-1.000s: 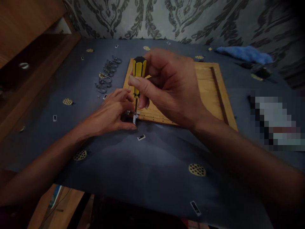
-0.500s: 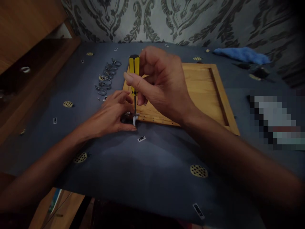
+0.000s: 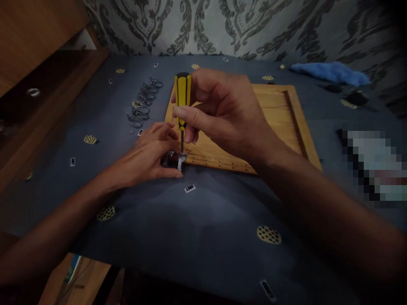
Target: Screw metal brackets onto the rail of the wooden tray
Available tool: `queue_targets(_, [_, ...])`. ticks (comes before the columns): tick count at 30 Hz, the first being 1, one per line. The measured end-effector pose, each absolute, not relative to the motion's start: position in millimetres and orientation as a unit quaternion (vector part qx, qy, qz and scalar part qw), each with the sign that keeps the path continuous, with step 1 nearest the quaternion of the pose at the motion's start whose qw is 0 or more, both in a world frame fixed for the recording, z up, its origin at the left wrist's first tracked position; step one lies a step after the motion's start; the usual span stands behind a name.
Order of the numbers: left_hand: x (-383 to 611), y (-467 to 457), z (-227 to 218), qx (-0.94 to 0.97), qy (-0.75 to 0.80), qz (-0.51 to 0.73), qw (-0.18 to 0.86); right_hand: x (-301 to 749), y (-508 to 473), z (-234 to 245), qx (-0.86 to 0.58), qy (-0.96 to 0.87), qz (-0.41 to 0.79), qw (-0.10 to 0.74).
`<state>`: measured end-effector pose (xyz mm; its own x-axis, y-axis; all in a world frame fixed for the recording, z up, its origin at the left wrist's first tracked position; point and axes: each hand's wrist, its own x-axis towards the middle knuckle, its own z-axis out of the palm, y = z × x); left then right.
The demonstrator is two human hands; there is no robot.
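A yellow-and-black screwdriver point(image 3: 182, 93) stands upright in my right hand point(image 3: 227, 116), with thumb and fingers closed round its handle. Its tip meets a small metal hook point(image 3: 181, 163) at the front left corner of a wooden board point(image 3: 273, 116) with a raised rim. My left hand point(image 3: 149, 154) steadies that hook, thumb at its lower end and fingers curled over the corner. Another metal piece shows dimly beside it, partly hidden by the fingers. A line of small holes runs along the board's front edge.
Several metal hooks point(image 3: 140, 111) lie in a row left of the board, with a tiny screw point(image 3: 132, 133) near them. A blue cloth point(image 3: 330, 73) and a dark object point(image 3: 356, 97) lie at the back right. An open wooden cabinet point(image 3: 47, 72) stands at the left.
My right hand and the screwdriver handle have shifted slightly right and down, the thumb now lower in view. The left hand keeps its place at the hook. The view has moved a little.
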<state>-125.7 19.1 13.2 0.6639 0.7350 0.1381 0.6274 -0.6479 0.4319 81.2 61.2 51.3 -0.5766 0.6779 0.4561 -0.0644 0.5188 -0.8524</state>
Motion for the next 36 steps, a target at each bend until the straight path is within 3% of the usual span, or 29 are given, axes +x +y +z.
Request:
queue_targets(8, [-125,19,8,0.893,0.387,0.164,0.162,72,53,42,-0.215,-0.723,0.466,0.462])
queue_targets(17, [-123,18,13,0.896,0.392,0.140,0.155,83,54,57,-0.199,-0.784,0.463,0.362])
queue_targets(26, [-122,16,20,0.896,0.394,0.132,0.157,68,45,43,-0.238,-0.766,0.419,0.425])
queue_targets(36, [-125,17,15,0.899,0.385,0.142,0.151,75,57,47,-0.228,-0.759,0.476,0.381])
